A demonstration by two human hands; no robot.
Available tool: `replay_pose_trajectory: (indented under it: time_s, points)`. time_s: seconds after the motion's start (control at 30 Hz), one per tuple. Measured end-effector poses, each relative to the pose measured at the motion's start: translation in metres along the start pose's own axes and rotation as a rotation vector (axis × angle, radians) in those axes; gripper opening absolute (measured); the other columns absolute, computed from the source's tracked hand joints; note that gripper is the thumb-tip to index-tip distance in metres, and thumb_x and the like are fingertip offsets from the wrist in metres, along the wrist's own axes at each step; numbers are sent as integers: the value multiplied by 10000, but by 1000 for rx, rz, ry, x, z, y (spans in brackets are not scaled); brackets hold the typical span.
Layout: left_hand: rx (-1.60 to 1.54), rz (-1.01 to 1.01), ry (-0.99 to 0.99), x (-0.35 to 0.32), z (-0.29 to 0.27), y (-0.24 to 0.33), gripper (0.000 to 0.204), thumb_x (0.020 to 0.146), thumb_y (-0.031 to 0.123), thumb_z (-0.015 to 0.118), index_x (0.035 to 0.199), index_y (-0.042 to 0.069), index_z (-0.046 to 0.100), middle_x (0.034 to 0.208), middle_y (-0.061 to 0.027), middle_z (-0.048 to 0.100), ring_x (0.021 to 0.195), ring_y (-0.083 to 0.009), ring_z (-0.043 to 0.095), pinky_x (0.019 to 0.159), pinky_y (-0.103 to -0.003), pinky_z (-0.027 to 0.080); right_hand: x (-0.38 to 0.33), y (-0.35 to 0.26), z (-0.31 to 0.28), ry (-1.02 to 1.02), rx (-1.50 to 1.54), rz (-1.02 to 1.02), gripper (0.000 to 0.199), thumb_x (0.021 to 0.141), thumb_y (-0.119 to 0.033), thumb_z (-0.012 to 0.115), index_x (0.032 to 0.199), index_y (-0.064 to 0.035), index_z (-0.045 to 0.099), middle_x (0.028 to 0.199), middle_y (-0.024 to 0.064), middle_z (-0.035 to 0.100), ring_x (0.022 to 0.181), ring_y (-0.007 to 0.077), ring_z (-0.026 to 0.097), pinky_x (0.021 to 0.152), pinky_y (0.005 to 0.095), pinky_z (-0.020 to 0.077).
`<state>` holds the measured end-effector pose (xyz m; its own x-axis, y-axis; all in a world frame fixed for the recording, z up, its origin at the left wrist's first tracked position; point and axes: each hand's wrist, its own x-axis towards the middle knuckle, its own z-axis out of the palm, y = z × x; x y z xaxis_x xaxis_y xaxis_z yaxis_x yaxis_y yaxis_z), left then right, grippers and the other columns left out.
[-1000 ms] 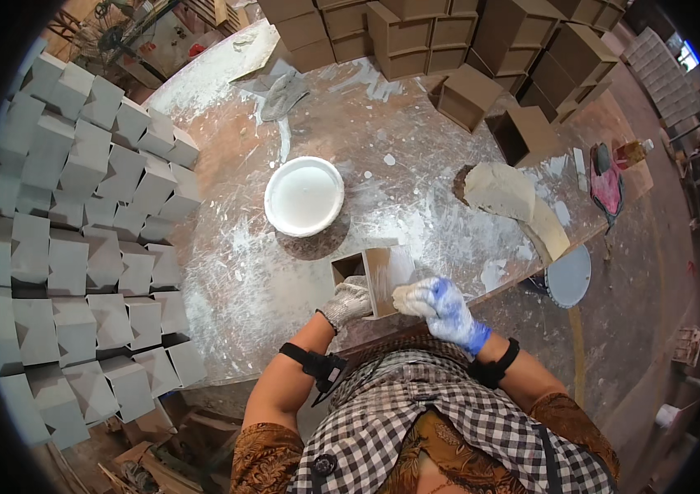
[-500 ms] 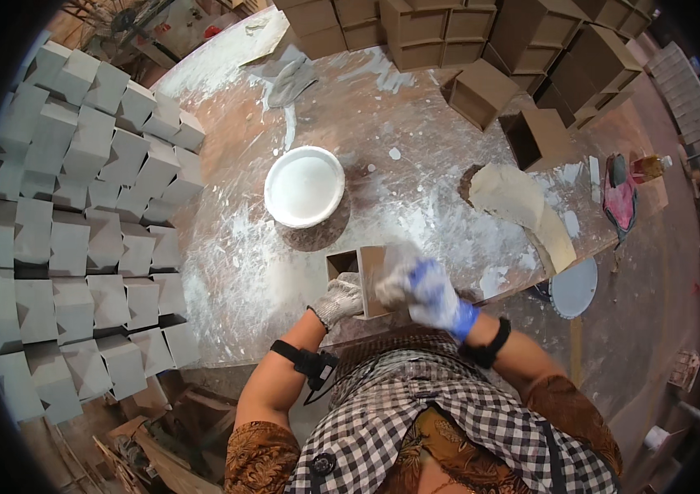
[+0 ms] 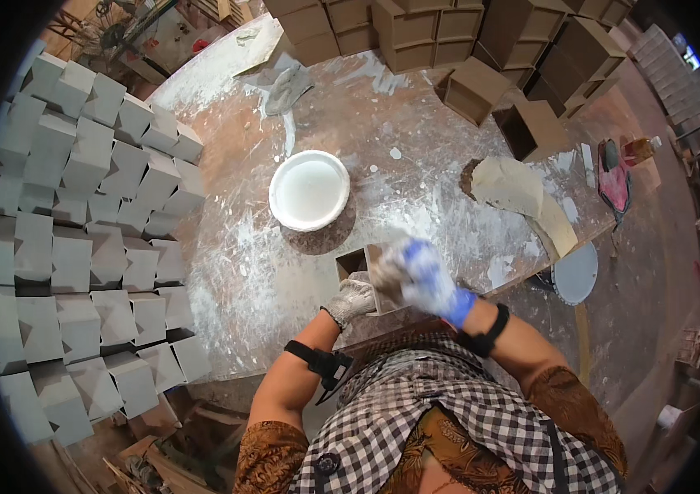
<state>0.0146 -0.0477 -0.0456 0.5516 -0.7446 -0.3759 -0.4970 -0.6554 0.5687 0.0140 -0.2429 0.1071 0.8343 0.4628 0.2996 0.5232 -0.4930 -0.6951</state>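
Near the front edge of the table my left hand, in a whitish knit glove, is closed on a small open-ended box. The box's dark opening faces up and away from me. My right hand, in a blue and white coated glove, is closed and blurred by motion at the box's right side. It covers most of that panel. Whether something is pinched in its fingers cannot be made out. Just beyond the box stands a round white basin with white stuff inside.
Stacked pale-coated boxes fill the left side. Brown uncoated boxes are piled at the far right. A grey glove, curved beige sheets and a pink item lie on the table. A white-lidded bucket stands beyond its right edge.
My right hand has moved slightly left and up, now covering more of the box's right panel. My left hand keeps its hold; the whole view has shifted a little.
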Motion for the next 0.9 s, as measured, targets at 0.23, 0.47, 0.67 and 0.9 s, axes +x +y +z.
replay_pose_trajectory:
  time_s: [0.23,0.47,0.67,0.9]
  points:
    - [-187,120,131,5,-21,15,387,800,367,530,1015,52,593,1000,-163,599,894,-285,577,753,-357,475,15,-2,8,243,825,235,228,687,-91,636,908,-56,591,871,62,580,815,185,557,675,309,459]
    - [88,54,-340,8,-113,89,314,824,272,523,1082,105,585,1033,-119,602,897,-244,581,773,-320,474,15,7,28,-135,1533,-50,230,669,-32,572,898,-42,571,913,94,562,900,198,540,743,327,453]
    - [-296,18,-127,0,-42,23,403,892,256,442,1238,50,429,1198,-77,484,1076,-182,460,936,-302,375,59,-4,0,88,810,29,282,614,-47,640,881,-50,549,844,92,541,846,201,539,724,305,446]
    - [-111,-124,-42,-11,-68,38,394,804,324,545,1106,72,549,1054,-112,573,920,-252,555,773,-368,453,-25,-86,-19,-43,-45,-15,279,596,25,566,861,-61,578,838,72,538,799,225,548,665,310,465]
